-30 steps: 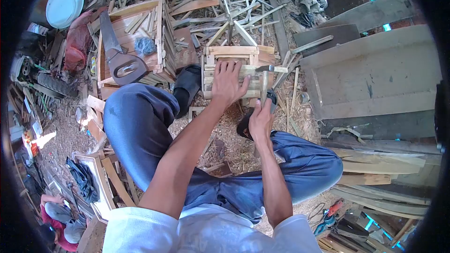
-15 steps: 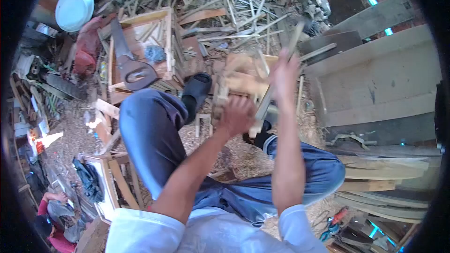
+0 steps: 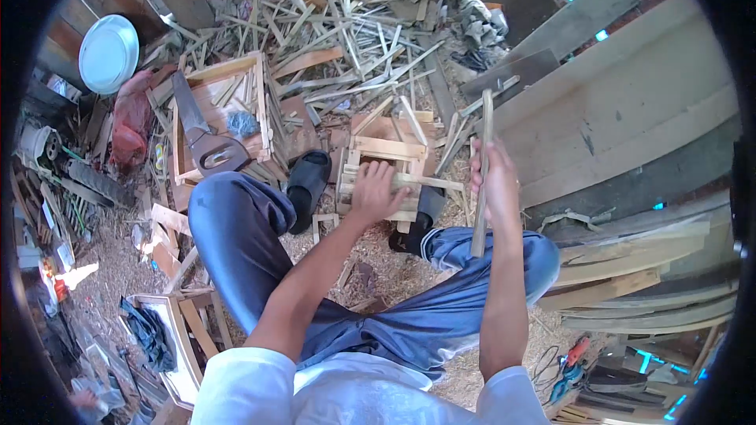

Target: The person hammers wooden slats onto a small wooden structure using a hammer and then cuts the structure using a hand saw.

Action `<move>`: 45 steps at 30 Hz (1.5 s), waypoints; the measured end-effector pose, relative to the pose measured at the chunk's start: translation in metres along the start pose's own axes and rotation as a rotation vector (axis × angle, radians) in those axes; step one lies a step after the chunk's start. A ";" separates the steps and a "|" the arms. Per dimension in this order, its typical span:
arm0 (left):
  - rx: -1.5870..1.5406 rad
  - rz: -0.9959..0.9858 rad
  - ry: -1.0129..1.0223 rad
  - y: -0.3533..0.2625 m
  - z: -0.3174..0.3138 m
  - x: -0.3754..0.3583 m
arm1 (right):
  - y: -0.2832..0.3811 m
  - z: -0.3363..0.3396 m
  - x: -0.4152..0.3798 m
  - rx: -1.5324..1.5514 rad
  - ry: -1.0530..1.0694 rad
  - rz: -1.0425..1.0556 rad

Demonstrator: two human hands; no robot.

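Observation:
My right hand [image 3: 497,187] is closed around a long, straight wooden stick [image 3: 483,224], held upright in view above my right knee. The fingers of my left hand [image 3: 376,192] reach over a pale wooden strip [image 3: 429,181], pressing it down on a small wooden frame [image 3: 387,147] between my feet. The strip's right end sticks out past the frame, towards the stick but apart from it. My left palm hides part of the strip and of the frame's slats.
At left, an open wooden box [image 3: 258,102] carries a handsaw [image 3: 211,138]. Many loose sticks [image 3: 339,51] are heaped at the back. Large boards [image 3: 622,118] lean along the right. A small wooden piece [image 3: 325,227] stands by my left sandal [image 3: 308,179].
My right hand has moved slightly right and down, and its stick has swung from a slant to nearly upright, away from the left hand. The left hand stays on the frame. The view has shifted.

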State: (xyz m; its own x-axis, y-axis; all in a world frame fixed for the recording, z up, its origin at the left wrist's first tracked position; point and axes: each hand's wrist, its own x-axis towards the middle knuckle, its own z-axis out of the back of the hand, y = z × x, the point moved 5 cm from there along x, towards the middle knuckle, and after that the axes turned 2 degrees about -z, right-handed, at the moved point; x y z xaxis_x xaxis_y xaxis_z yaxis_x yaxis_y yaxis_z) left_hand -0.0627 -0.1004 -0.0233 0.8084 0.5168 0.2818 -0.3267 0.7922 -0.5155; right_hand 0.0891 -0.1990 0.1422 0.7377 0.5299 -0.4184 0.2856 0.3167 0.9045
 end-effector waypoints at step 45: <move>-0.427 0.579 -0.074 0.041 0.000 0.051 | -0.110 -0.039 0.006 0.171 0.184 -0.309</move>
State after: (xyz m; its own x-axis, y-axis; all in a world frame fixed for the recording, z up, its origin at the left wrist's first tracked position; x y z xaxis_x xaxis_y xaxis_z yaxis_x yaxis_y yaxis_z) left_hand -0.0344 -0.0417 -0.0301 0.5234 0.8478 -0.0857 -0.4605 0.1968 -0.8656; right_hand 0.0381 -0.2002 0.0370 0.4838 0.5670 -0.6667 0.5864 0.3555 0.7279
